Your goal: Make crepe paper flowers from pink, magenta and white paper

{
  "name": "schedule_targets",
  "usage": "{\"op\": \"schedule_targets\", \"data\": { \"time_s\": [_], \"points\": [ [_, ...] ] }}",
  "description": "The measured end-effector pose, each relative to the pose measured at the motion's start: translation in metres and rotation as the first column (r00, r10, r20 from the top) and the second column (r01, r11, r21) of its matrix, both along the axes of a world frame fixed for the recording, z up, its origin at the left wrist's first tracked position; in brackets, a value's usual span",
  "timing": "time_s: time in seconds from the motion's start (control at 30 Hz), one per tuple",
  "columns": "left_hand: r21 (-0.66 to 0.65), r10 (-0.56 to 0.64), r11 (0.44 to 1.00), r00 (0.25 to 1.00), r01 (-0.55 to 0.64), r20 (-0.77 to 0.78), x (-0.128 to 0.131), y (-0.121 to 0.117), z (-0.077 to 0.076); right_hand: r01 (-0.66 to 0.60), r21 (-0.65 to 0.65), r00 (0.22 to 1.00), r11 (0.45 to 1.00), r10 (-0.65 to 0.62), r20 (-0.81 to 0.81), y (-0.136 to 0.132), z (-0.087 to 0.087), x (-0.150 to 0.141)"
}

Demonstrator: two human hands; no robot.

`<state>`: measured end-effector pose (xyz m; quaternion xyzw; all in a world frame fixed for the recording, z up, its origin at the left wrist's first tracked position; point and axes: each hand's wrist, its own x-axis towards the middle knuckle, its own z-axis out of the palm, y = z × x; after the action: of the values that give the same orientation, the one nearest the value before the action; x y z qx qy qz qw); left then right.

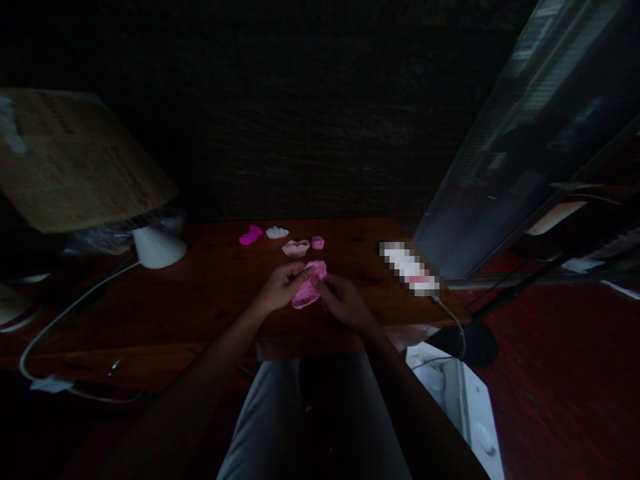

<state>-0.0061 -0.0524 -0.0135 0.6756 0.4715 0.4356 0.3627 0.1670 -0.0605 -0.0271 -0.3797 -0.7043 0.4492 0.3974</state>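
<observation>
A pink crumpled piece (306, 293) of thin material, perhaps crepe paper or cloth, is held up between my hands above the wooden table. My left hand (283, 287) pinches its left side with thumb and fingers. From the other side my right hand (343, 300) grips it, the thumb lying on its face. Just beyond lie a pale pink piece (296, 249) with a wavy edge and a small pink bunched piece (318, 243). Farther left are a white piece (277, 232) and a bright magenta piece (251, 235).
On the wooden table (210, 300), a lamp with a brown paper shade (80, 160) and white base (157, 248) stands left. A blurred-out white object (410, 268) with a cable (453, 317) lies right. Below is an open white box (470, 400). A dark wall (300, 133) rises behind.
</observation>
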Motion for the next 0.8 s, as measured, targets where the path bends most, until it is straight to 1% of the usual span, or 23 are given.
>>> {"op": "schedule_targets", "data": {
  "time_s": [0.13, 0.23, 0.3, 0.37, 0.43, 0.5, 0.6, 0.8],
  "points": [
    [0.044, 0.009, 0.999, 1.0, -0.008, -0.021, 0.0025, -0.002, 0.0012, -0.018, 0.058, 1.0, 0.998, 0.018, 0.006, 0.0008, -0.0037, 0.0025],
    [0.025, 0.001, 1.0, 1.0, -0.001, 0.002, 0.0035, -0.0015, 0.0028, 0.0, 0.064, 1.0, 0.998, -0.001, 0.008, 0.0006, -0.0039, 0.0028],
    [-0.018, -0.005, 1.0, 0.999, 0.005, 0.039, 0.0036, -0.0007, 0.0039, 0.021, 0.052, 1.0, 0.998, -0.021, -0.008, 0.0005, -0.0029, 0.0023],
    [-0.087, -0.024, 0.996, 0.997, 0.03, 0.067, 0.0033, 0.0001, 0.004, 0.063, 0.032, 0.997, 0.998, -0.061, -0.039, 0.0007, -0.002, 0.0018],
    [-0.159, -0.064, 0.985, 0.996, 0.074, 0.066, 0.0028, 0.0007, 0.0024, 0.1, 0.012, 0.992, 0.995, -0.099, -0.072, 0.0011, -0.0018, 0.0015],
    [-0.195, -0.105, 0.974, 0.993, 0.114, 0.056, 0.002, 0.0014, -0.0003, 0.115, 0.003, 0.989, 0.993, -0.114, -0.099, 0.0017, -0.0023, 0.0013],
    [-0.187, -0.12, 0.974, 0.99, 0.132, 0.072, 0.0008, 0.002, -0.0037, 0.105, 0.002, 0.988, 0.994, -0.105, -0.109, 0.0018, -0.0027, 0.001],
    [-0.152, -0.181, 0.971, 0.982, 0.186, 0.046, -0.0002, -0.0003, -0.0019, 0.131, -0.032, 0.991, 0.991, -0.131, -0.023, 0.0005, 0.0014, 0.0006]
  ]
}}
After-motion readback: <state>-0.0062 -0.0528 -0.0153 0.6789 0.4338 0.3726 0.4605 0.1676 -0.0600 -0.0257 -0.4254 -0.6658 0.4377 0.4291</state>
